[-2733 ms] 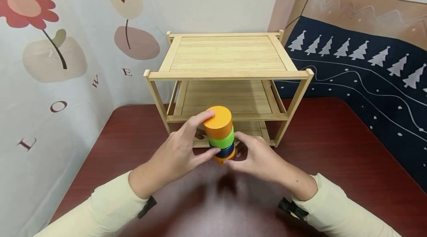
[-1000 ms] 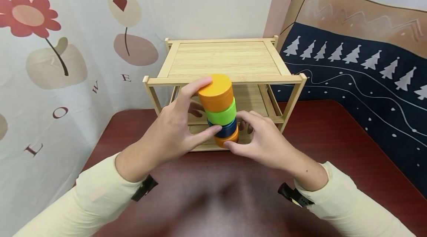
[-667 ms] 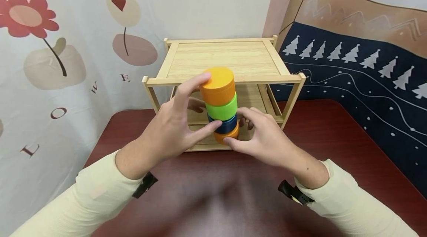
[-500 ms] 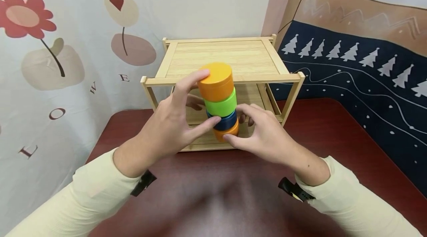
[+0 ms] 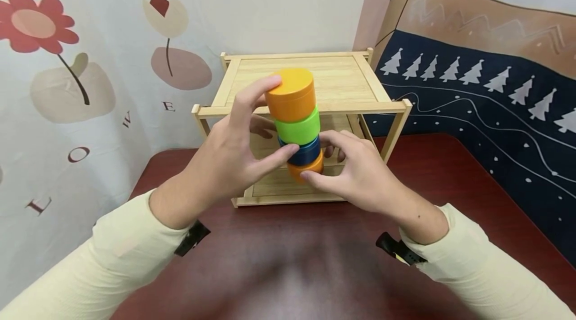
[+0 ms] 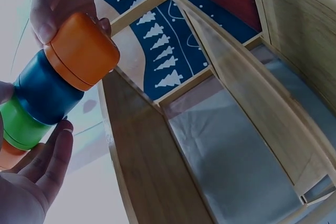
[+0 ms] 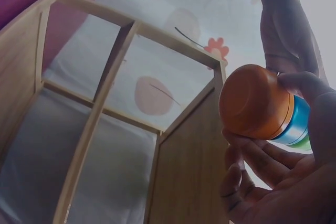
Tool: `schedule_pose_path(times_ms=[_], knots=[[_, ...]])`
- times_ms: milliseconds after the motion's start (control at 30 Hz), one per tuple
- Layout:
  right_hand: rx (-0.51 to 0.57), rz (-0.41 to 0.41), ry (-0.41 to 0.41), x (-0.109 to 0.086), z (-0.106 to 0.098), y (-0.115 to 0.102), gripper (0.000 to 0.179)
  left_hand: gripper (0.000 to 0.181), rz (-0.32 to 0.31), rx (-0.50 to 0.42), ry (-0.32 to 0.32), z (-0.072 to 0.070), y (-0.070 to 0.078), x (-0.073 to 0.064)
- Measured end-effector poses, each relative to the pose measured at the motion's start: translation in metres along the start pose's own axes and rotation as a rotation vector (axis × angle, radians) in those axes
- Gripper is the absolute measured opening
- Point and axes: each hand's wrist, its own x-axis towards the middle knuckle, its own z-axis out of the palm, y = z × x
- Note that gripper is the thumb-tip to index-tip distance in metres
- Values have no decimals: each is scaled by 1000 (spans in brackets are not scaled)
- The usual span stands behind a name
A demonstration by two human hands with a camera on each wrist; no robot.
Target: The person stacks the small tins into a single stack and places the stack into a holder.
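A stack of round, jar-like containers is held in the air before the shelf, leaning slightly. From the top come an orange container, a bright green one, a dark blue one and a smaller orange one. My left hand grips the stack's left side, index fingertip on the top rim and thumb on the blue piece. Low on the right, my right hand pinches the bottom orange container. The right wrist view shows that container's rounded underside. Fingers behind the stack are partly hidden in the head view.
Behind the stack stands a light wooden shelf rack with three tiers. It rests on a dark red table. Flower-printed cloth hangs at the left and back, and a dark tree-patterned cloth at the right.
Both hands have raised the stack from low in front of the shelf's bottom tier until its top overlaps the top tier in view. The grip looks much the same throughout.
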Motion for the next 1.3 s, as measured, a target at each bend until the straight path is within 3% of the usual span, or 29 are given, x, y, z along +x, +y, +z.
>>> schedule_pose_path(times_ms=[233,633,1300], knots=[[8,-4,13,3,-4,-1,52,84,-5,-67,-4,-2,1,8],[31,-17,24,8,-10,-3,49,83,12,-83,2,-4,2,19],[24,-36,66,19,-19,-7,47,81,25,-22,10,-12,5,36]])
